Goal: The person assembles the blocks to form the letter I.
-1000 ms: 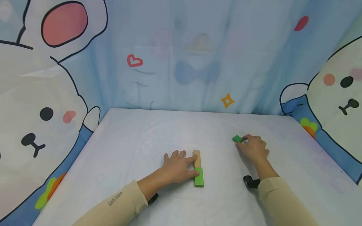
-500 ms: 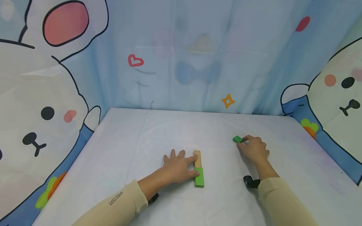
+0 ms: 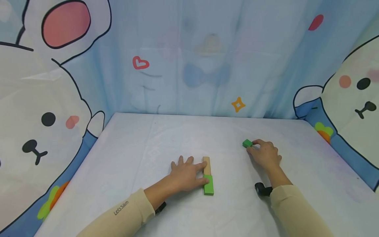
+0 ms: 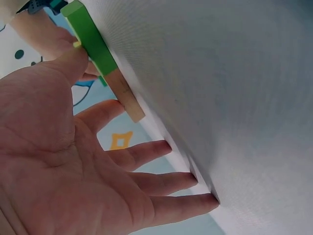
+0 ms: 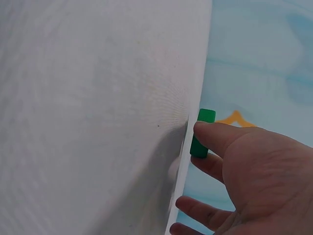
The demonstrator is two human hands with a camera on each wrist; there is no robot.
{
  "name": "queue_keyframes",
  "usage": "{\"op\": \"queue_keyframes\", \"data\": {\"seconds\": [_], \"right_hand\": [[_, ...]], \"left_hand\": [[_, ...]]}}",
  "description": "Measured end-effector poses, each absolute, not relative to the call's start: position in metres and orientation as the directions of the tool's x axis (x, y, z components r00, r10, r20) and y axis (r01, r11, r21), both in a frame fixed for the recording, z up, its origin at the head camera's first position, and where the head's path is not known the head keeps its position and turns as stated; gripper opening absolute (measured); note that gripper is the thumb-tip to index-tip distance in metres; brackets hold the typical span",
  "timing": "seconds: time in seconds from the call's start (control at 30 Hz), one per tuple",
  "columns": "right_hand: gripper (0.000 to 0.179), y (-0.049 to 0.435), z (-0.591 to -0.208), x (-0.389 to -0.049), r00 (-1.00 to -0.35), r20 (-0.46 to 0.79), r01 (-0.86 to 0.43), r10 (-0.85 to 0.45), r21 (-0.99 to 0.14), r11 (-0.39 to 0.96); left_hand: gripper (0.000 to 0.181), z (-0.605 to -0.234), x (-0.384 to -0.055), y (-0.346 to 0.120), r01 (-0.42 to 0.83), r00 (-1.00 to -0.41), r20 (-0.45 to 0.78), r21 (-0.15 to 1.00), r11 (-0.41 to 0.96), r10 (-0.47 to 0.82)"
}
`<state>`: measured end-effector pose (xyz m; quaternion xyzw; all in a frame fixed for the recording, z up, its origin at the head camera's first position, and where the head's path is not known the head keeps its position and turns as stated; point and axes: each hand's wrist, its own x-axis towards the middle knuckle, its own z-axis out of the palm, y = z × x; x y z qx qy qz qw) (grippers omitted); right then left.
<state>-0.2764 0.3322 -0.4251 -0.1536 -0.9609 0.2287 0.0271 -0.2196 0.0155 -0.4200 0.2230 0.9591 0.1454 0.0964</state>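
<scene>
My left hand (image 3: 186,176) is spread with fingers straight beside two blocks lying end to end. Its thumb touches the light green block (image 3: 208,188), and its index finger rests on the plain wooden block (image 3: 206,160) beyond it. The other fingertips meet the tabletop in the left wrist view, where the light green block (image 4: 93,41) and wooden block (image 4: 126,98) meet end to end. Farther off to the right, my right hand (image 3: 265,155) pinches a darker green block (image 3: 247,143) between thumb and fingers. In the right wrist view the thumb covers the middle of this green block (image 5: 207,115).
A white cloth covers the table (image 3: 165,138). Behind it hangs a light blue curtain (image 3: 165,89) with cartoon animals. Black wrist camera mounts (image 3: 262,190) stick out near both cuffs.
The darker green block has tilted a little in the right hand's fingers. My left hand keeps its place on the two blocks, its raised fingers spread slightly wider than a second ago.
</scene>
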Motion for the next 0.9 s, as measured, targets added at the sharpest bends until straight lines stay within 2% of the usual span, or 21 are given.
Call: {"op": "queue_keyframes", "data": {"seconds": [0.53,0.9], "right_hand": [[0.051,0.321,-0.425,-0.28,-0.97,0.063,0.186,0.236,-0.438,0.88],[0.052,0.311,-0.418,-0.277,-0.982,0.038,0.148,0.184,-0.452,0.88]], "left_hand": [[0.064,-0.418,-0.219,0.015,0.402,-0.882,-0.121,0.311,0.861,0.455],[0.065,-0.418,-0.219,0.015,0.403,-0.881,-0.125,0.308,0.862,0.456]]}}
